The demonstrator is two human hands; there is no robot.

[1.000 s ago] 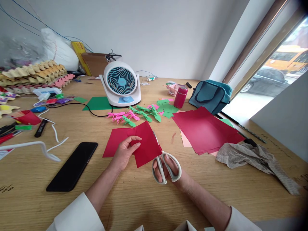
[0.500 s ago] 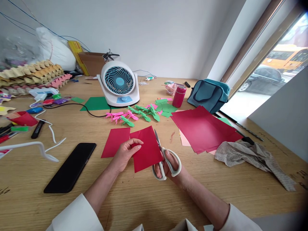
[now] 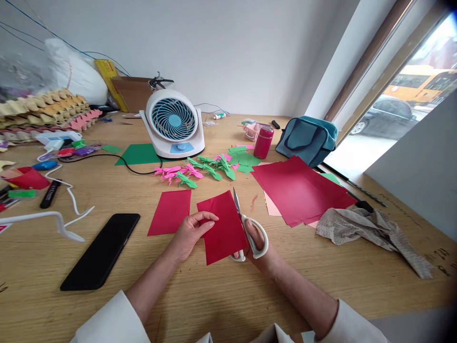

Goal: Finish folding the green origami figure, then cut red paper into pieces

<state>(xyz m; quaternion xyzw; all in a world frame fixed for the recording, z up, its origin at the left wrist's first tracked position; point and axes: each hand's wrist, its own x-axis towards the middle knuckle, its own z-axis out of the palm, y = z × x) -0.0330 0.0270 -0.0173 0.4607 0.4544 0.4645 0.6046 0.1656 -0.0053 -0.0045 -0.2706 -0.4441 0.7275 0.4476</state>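
My left hand (image 3: 193, 233) pinches the left side of a red sheet (image 3: 224, 233) between thumb and fingers, holding it above the table. In my right hand (image 3: 262, 250) are white-handled scissors (image 3: 257, 238), their blades pointing away from me along the sheet's right edge. The sheet hides part of the lower handle and some fingers. Another red sheet (image 3: 169, 212) lies flat just left of the held one. Beyond them lie green paper cutouts (image 3: 214, 166) and pink ones (image 3: 171, 172).
A black phone (image 3: 102, 250) lies at left near a white cable. Behind stands a white fan (image 3: 174, 121). To the right are a red flask (image 3: 264, 143), large red sheets (image 3: 302, 190), a blue bag (image 3: 307, 140) and a grey cloth (image 3: 357, 226).
The held red sheet has moved slightly right and toward me, apart from the flat sheet in view. It now covers more of the scissors' lower handle, and the blades look closer together.
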